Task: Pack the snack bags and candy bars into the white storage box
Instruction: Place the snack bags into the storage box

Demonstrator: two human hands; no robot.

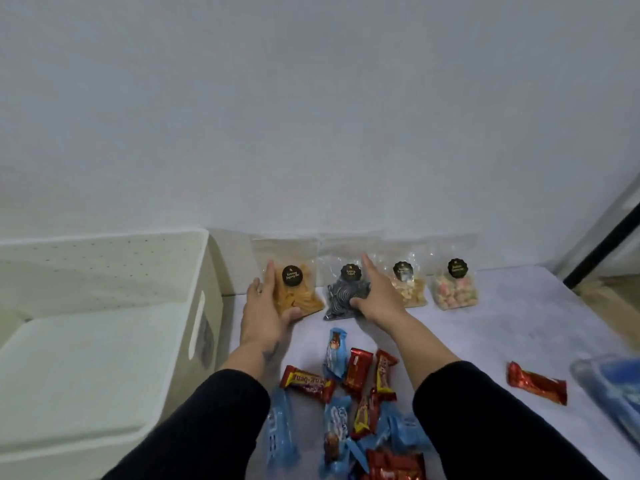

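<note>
Four clear snack bags with black round labels lean against the wall. My left hand (263,313) wraps the left side of the yellow chips bag (303,297), thumb under its lower edge. My right hand (377,296) grips the dark striped snack bag (341,297) from the right, index finger pointing up. The pale cracker bag (414,291) and the pink-and-white snack bag (455,292) stand untouched to the right. Several red and blue candy bars (346,386) lie in a pile between my forearms. The white storage box (104,271) stands open at the left with nothing inside.
A lone red candy bar (536,382) lies apart at the right. A blue and clear plastic item (616,386) sits at the right edge. The surface is covered by a white cloth (502,323). A dark frame (602,251) runs diagonally at the far right.
</note>
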